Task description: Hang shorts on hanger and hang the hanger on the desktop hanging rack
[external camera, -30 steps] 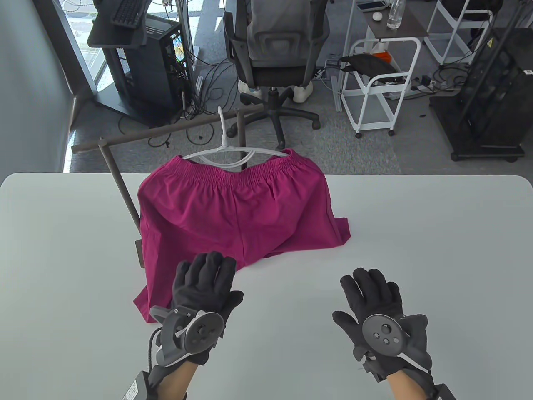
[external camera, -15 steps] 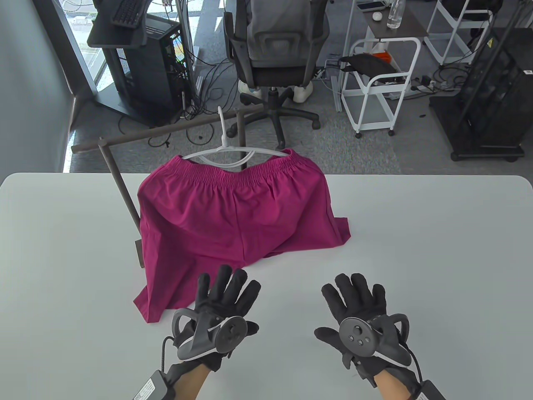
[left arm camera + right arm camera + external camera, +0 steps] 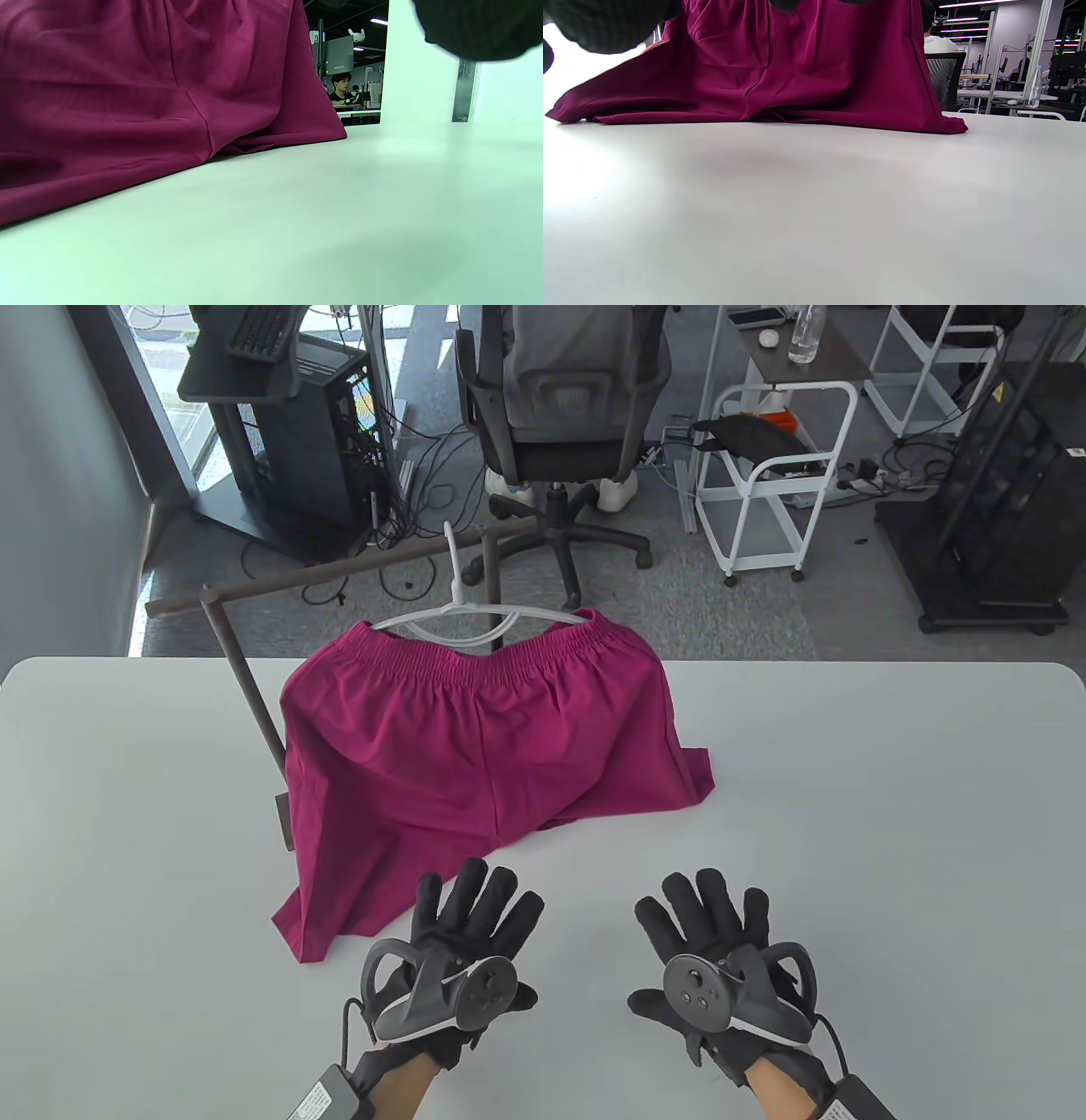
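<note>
Magenta shorts hang by the waistband from a white hanger, whose hook sits over the dark bar of the desktop rack. Their hems drape onto the white table. The same shorts fill the left wrist view, and the shorts also show in the right wrist view. My left hand lies flat near the table's front edge, fingers spread, just right of the lower hem. Apart from it, my right hand also rests flat with straight fingers. Both hold nothing.
The rack's dark upright post stands left of the shorts. Behind the table are an office chair, a white cart and a computer tower. A person sits far off in the left wrist view.
My left hand has slid right and back off the shorts' hem. My right hand has moved left and slightly back. The shorts and hanger have not moved.
</note>
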`<state>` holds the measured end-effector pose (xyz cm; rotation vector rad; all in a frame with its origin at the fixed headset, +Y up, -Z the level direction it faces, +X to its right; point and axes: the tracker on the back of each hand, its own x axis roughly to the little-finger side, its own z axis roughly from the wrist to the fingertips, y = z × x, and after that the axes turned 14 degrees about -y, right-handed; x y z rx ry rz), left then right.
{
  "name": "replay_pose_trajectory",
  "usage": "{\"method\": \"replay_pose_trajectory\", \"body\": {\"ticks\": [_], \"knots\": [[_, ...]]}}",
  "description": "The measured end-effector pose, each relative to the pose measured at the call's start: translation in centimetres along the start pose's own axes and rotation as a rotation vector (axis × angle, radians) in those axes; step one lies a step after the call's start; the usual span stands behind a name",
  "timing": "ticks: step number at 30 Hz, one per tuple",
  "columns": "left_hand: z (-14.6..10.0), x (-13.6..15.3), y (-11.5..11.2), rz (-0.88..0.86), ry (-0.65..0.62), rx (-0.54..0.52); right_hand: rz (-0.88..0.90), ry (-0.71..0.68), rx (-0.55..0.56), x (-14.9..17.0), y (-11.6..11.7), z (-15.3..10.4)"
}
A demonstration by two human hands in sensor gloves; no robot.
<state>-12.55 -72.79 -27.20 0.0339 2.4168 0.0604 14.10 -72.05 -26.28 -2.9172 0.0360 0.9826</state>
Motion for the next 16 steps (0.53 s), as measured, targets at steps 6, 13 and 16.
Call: {"method": "replay_pose_trajectory", "body": {"ticks": [6, 13, 16], "knots": [[-0.12, 0.26, -0.16, 0.008, 0.012, 0.020, 0.005, -0.010, 0.008, -0.08, 0.04, 0.04], [-0.25, 0.47, -0.16, 0.012, 0.025, 0.021, 0.013, -0.015, 0.005, -0.06, 0.08, 0.12], [-0.31, 0.54, -0.16, 0.011, 0.029, 0.026, 0.017, -0.017, 0.003, -0.05, 0.07, 0.19]]}}
